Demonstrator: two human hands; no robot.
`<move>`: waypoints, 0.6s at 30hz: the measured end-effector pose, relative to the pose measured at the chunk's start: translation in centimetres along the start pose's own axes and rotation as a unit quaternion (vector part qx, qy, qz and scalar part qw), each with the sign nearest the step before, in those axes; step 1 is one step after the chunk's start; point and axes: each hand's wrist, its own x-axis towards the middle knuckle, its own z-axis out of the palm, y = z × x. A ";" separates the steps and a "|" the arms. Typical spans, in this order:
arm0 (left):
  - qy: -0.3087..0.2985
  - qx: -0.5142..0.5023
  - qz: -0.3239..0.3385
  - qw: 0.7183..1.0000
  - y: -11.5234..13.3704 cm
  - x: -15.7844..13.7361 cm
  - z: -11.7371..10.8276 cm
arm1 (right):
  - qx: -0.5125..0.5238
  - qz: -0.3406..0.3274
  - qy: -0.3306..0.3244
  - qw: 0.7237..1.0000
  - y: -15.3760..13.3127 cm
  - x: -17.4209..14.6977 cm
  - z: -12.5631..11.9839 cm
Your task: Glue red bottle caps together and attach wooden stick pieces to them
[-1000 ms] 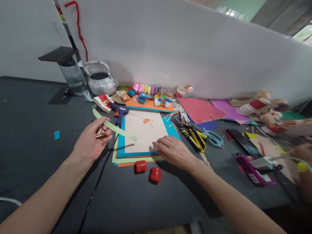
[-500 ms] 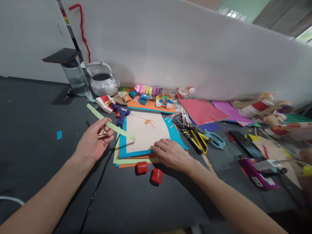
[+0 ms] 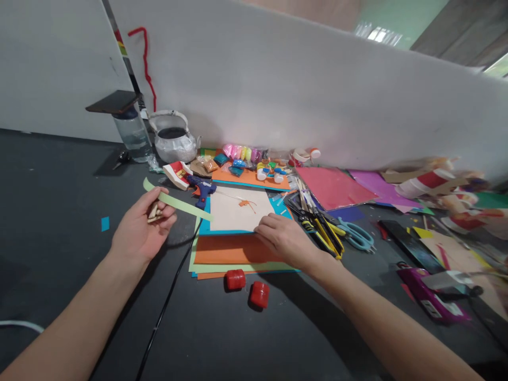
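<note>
My left hand (image 3: 145,225) is closed around a pale green paper strip (image 3: 182,205), which sticks out to the right over the papers. Small wooden pieces (image 3: 155,212) show between the same fingers. My right hand (image 3: 288,242) has its fingers curled at the near edge of a blue sheet (image 3: 205,227) with a cream sheet (image 3: 232,217) on top; the fingertips are partly hidden. An orange scrap (image 3: 244,203) lies on the cream sheet. Below is an orange sheet (image 3: 230,251) on a stack. A blue glue gun (image 3: 203,191) lies at the stack's left.
Two red cylindrical pieces (image 3: 235,279) lie in front of the stack. A metal kettle (image 3: 174,145) and water container (image 3: 133,137) stand behind left. Blue-handled scissors (image 3: 357,235), cutters (image 3: 329,235) and a phone (image 3: 408,244) lie right. A black cord (image 3: 170,296) crosses the table.
My right hand has moved the near edge of the blue and cream sheets away from me, baring more of the orange sheet. My left hand still holds the green strip, now turned slightly. The view has shifted.
</note>
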 end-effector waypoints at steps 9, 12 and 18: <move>0.036 -0.043 0.034 0.998 1.4 0.4 -0.1 | -0.052 0.030 0.070 0.996 4.1 4.1 -3.3; 0.037 -0.037 0.027 0.998 1.0 0.3 0.1 | -0.053 0.016 0.063 0.997 5.0 4.8 -3.1; 0.028 0.033 0.031 0.999 0.3 0.5 -0.3 | -0.052 0.003 0.062 0.997 4.4 4.2 -2.5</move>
